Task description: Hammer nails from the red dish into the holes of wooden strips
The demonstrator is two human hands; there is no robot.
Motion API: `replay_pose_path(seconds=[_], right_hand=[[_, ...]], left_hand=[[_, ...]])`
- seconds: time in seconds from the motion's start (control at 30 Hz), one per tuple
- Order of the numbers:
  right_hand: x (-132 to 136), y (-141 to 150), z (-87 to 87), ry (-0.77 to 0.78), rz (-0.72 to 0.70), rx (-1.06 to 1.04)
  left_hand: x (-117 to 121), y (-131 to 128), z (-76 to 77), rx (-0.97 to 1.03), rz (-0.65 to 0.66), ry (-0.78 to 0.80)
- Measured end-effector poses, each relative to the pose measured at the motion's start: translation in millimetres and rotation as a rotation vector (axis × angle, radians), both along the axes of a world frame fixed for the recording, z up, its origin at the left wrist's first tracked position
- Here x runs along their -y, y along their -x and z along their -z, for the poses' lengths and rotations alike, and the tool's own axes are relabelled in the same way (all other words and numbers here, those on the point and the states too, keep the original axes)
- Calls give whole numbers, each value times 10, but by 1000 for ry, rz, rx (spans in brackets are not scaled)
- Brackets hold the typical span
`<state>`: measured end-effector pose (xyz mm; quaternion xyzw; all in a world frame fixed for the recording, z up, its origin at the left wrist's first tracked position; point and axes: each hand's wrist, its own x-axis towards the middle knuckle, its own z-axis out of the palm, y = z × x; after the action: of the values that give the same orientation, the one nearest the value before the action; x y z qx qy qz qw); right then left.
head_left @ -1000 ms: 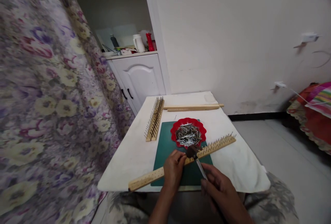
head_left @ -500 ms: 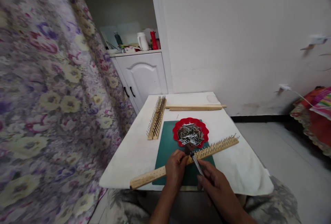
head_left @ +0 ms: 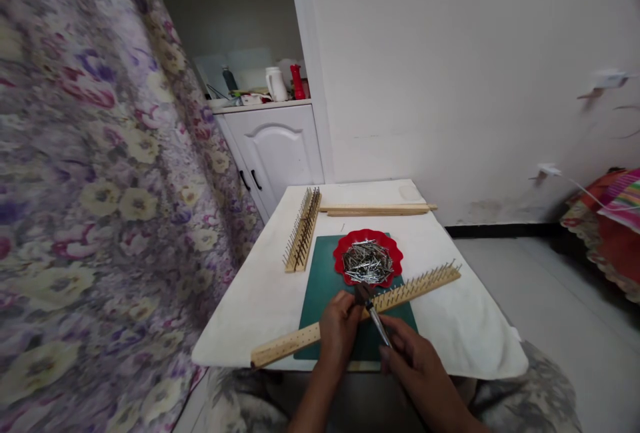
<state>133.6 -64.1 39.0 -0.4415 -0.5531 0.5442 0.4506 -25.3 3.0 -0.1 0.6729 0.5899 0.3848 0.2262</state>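
Observation:
A long wooden strip [head_left: 410, 288] lies slantwise across a green cutting mat [head_left: 325, 286], with a row of nails standing along its right half. My left hand [head_left: 339, 331] is closed on the strip near its middle, fingertips pinched at the spot under the hammer head. My right hand [head_left: 417, 369] grips the metal handle of a small hammer [head_left: 371, 307], whose dark head sits just above the strip beside my left fingers. A red scalloped dish [head_left: 345, 246] full of loose nails sits on the mat just behind.
A second nailed wooden strip [head_left: 301, 229] lies at the table's left, and plain wooden strips [head_left: 377, 209] at the back. The white table [head_left: 255, 299] stands between a floral curtain [head_left: 100, 186] and a white wall. A white cabinet [head_left: 273, 146] stands behind.
The view has shifted slightly. The hammer head has crept a little left along the strip toward my left fingers; both hands keep their hold.

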Motion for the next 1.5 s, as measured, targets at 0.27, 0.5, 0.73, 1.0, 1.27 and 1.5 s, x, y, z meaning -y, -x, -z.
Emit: replay_pose_path(seconds=[0.27,0.5,0.73,1.0,1.27,1.5], right_hand=[[144,-152,-13,180,175,-217],[168,-274,19,178,218,-241],[151,-274,131,205,243,-306],[132,-334,178,175,225,-345],[142,-300,139,151,265,-431],[139,-170,10,123,329,-431]], left_hand=[[-15,117,-129,10,82,19],[-289,183,-385,-221,60,-25],[-725,-60,-444,-715,-60,68],[-854,-157,-384,-736,-98,101],[-597,-40,-588,-608,-66,-67],[295,-100,-557,-237,179,9]])
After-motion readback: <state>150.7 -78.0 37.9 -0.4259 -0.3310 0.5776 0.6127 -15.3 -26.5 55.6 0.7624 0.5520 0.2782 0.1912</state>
